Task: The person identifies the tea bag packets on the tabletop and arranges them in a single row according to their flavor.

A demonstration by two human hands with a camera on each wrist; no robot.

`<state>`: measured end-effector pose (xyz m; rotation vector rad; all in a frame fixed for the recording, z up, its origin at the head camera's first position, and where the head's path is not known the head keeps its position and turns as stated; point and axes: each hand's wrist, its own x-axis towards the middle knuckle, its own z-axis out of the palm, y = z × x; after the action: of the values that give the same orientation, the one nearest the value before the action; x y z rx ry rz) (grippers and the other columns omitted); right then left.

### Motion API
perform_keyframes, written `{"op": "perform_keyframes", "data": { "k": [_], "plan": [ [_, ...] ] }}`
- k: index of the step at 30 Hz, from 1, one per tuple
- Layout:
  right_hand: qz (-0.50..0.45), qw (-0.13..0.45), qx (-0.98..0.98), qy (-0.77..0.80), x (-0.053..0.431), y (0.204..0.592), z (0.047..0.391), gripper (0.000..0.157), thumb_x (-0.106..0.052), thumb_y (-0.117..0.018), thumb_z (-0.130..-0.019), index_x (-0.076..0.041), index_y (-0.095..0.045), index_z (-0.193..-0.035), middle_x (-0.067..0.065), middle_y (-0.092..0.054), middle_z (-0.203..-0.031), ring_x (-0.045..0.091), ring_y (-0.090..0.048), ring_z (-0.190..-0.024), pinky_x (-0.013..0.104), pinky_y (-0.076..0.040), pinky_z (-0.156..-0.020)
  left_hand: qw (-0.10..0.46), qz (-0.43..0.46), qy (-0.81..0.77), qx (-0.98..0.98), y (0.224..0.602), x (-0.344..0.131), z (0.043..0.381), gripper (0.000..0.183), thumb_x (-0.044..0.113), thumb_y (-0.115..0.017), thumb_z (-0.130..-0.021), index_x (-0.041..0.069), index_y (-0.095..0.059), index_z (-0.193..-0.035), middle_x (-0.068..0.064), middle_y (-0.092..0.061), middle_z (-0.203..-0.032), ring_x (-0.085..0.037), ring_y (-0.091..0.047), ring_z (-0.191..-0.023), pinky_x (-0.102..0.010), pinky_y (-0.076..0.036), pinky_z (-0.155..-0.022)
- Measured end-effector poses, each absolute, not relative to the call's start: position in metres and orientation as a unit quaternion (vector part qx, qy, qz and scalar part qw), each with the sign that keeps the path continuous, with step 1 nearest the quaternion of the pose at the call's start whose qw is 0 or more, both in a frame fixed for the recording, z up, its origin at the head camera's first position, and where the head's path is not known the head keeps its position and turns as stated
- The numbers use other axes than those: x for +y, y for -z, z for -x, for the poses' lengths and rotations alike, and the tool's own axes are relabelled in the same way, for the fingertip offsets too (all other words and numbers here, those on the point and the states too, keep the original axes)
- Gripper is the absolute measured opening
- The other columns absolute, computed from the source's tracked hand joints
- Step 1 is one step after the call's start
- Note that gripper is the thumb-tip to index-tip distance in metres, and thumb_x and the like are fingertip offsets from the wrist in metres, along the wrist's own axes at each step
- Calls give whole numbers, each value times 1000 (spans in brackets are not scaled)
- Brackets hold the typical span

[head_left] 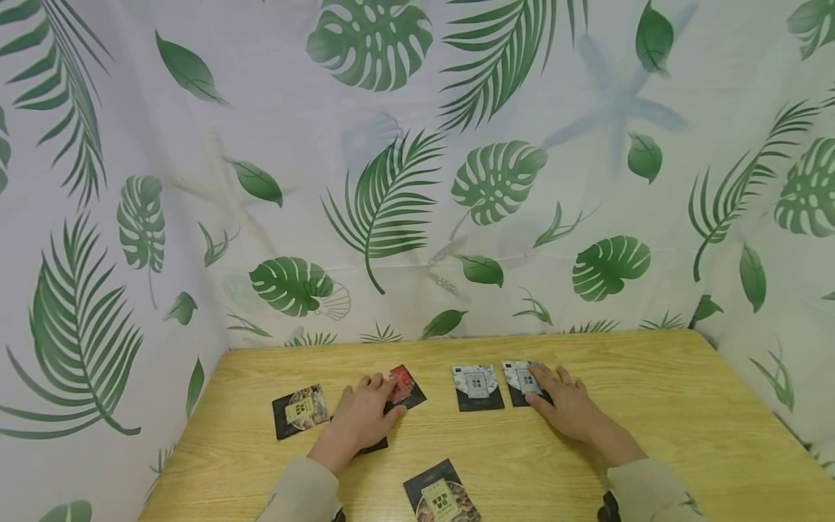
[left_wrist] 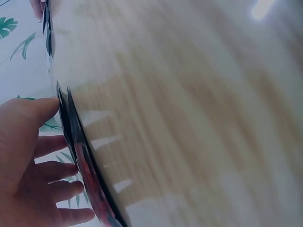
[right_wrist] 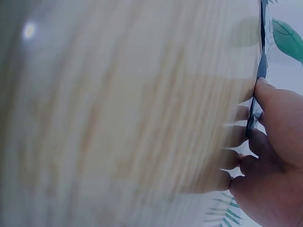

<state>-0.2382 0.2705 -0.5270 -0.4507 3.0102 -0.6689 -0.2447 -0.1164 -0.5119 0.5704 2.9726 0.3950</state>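
Note:
My left hand (head_left: 362, 417) lies over a red and black packet (head_left: 403, 383), its fingers extended and touching the top. A second, dark packet (head_left: 375, 446) sits mostly hidden beneath that hand. In the left wrist view, the two thin packets overlap under the thumb and fingers. My right hand (head_left: 569, 407) rests on a white and black packet (head_left: 518, 378) with its fingertips spread, covering the right side. Just left of it lies a matching white and black packet (head_left: 478, 387), untouched.
A black packet with a yellow label (head_left: 300, 411) lies at the left of the wooden table (head_left: 678, 406). Another yellow-labelled packet (head_left: 441, 493) is near the front, cut off by the frame. A leaf-print cloth (head_left: 404, 304) hangs behind and at both sides.

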Motion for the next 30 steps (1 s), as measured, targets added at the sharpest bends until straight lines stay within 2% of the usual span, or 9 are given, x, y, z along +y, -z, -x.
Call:
{"op": "perform_keyframes", "data": {
  "k": [12, 19, 30],
  "plan": [
    [148, 16, 964, 220, 271, 526, 238, 65, -34, -56, -110, 5, -40, -159, 35, -37, -162, 67, -24, -148, 86, -21, -113, 57, -190, -125, 972, 511, -115, 243, 61, 46, -59, -107, 19, -49, -160, -26, -45, -162, -50, -42, -149, -72, -38, -117],
    [149, 16, 964, 220, 271, 526, 238, 64, -34, -56, -110, 5, -40, -159, 35, -37, -162, 67, -24, -149, 86, -22, -112, 73, -197, -140, 968, 508, -114, 242, 59, 43, -58, -108, 20, -47, -161, -25, -41, -165, -50, -39, -152, -72, -36, -118],
    [146, 17, 965, 219, 270, 526, 238, 65, -35, -56, -110, 4, -39, -160, 35, -37, -162, 67, -24, -149, 86, -21, -113, 93, -212, -152, 961, 511, -112, 243, 63, 50, -53, -109, 24, -41, -164, -26, -35, -168, -49, -33, -155, -72, -33, -120]
  ]
}}
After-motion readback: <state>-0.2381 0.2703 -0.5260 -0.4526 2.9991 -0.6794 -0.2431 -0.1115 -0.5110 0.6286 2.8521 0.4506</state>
